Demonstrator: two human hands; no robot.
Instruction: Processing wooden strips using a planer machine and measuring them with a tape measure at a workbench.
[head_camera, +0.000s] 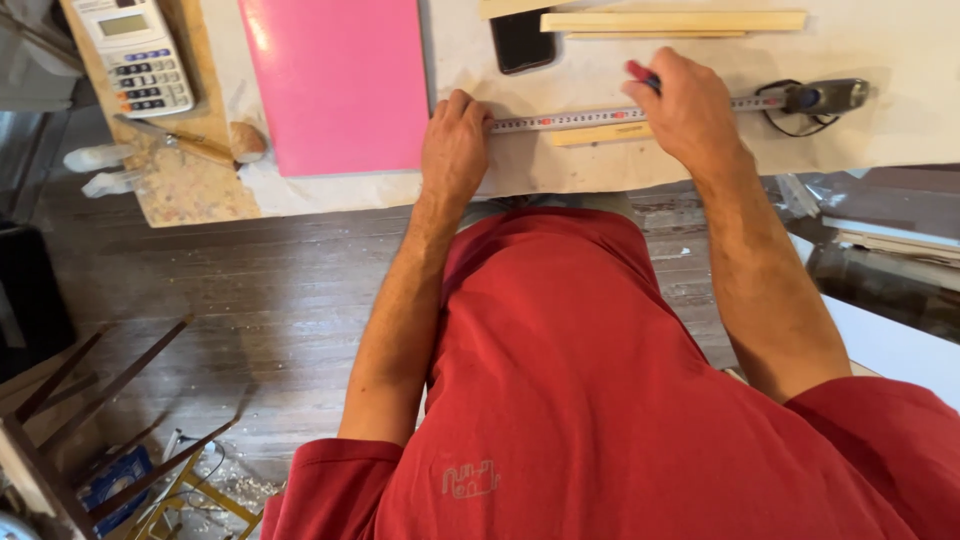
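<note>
From the head view we see the tape (600, 118) stretched flat across the white-covered worktop (880, 130), its case (825, 96) at three o'clock. The left hand (455, 145) presses the tape's end down, fingers curled narrow onto it. The right hand (690, 110) rests over the tape at one o'clock, fingers closed on what looks like a red-and-blue pen (641, 75), mostly hidden. A wood strip (598, 134) lies just beside the tape between the hands. At twelve o'clock sits a phone (522, 40); at eleven, a pink board (340, 80); farther left, a calculator (135, 55).
</note>
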